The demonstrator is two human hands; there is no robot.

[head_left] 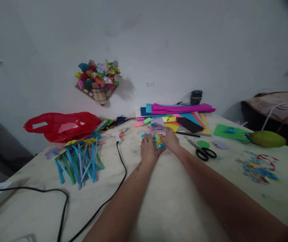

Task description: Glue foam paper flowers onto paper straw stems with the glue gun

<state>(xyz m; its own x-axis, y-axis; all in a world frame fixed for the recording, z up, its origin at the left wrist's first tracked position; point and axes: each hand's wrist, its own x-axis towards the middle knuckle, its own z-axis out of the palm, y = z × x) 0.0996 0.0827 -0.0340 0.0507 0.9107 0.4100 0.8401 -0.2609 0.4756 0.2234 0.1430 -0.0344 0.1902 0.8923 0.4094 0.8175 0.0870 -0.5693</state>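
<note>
Cutouts [156,138]: on table [169,198], between left hand [148,148] and right hand [170,138]. Apparently in contact with both; whether gripped, cannot tell, contact areas partly hidden. Seemingly done: stemmed flowers [80,161], heaped left. Seemingly unattached: green disc [203,144], purple flower [221,145], near scissors [198,148].

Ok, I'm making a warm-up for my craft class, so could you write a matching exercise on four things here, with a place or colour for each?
Column one
1. Scissors
2. Plastic bag
3. Glue gun
4. Colourful cut pieces

Column two
A. White with an orange part
B. Between the left hand and the right hand
C. Black-handled
D. Red

Pairs: 1-C, 2-D, 3-A, 4-B
</note>
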